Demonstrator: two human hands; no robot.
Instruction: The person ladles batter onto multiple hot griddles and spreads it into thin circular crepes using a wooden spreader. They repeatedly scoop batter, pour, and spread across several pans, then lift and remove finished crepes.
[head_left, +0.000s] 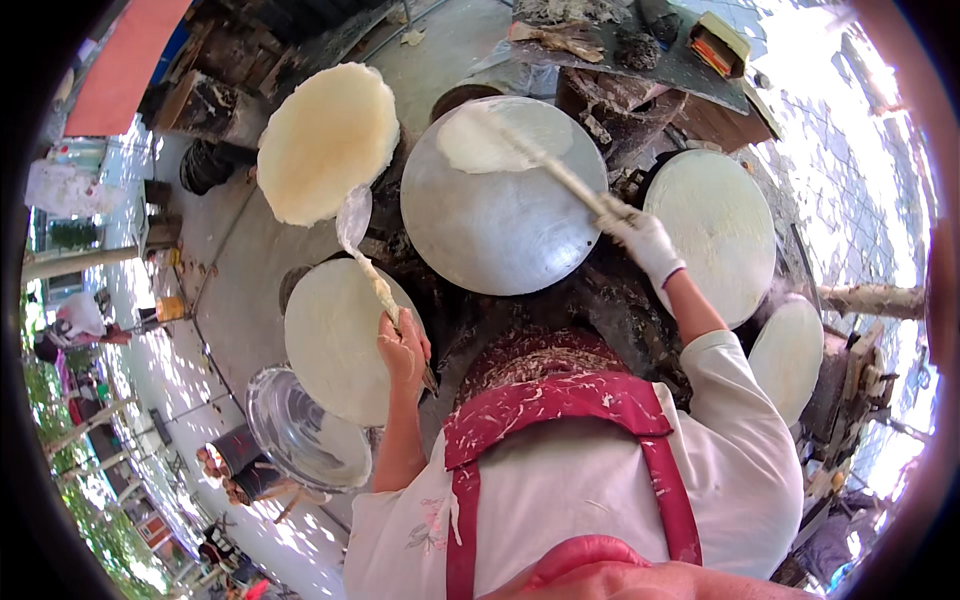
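My bare left hand (403, 349) grips the handle of a batter-smeared ladle (355, 214). The ladle's bowl is beside the lower edge of a browned, ragged-edged round flatbread (330, 142). In a white glove, my right hand (651, 244) holds a long wooden spreader (559, 169). Its far end is blurred and lies over pale wet batter (480, 146), which covers the far part of a round metal griddle (487, 232). The near part of that griddle shows bare grey metal. Under my left forearm and hand lies another pale round sheet (337, 337).
On the right are two more griddles with pale sheets, a large one (709, 240) and a smaller one (787, 360) near steam. A metal basin (274, 420) holding batter stands at lower left. Clutter covers a dark tabletop (694, 79) behind. Cut logs (232, 457) lie on the floor.
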